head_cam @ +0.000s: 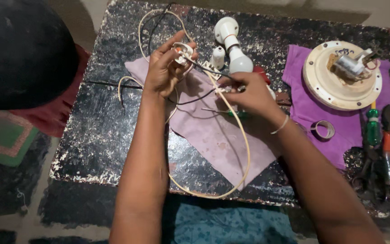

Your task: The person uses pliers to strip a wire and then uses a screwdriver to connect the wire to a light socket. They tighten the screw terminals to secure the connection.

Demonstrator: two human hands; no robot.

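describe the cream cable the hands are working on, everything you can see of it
The cream cable is a thin, round, plastic-sheathed cord. It arcs from the small white plug held in the left hand, loops over the pale pink cloth and past the table's near edge, then rises to the right hand. Another loop curves beyond the left hand. Thin dark wires run between the hands.

Both forearms extended, left hand (165,68) raised — fingers curled, right hand (249,92) pinching
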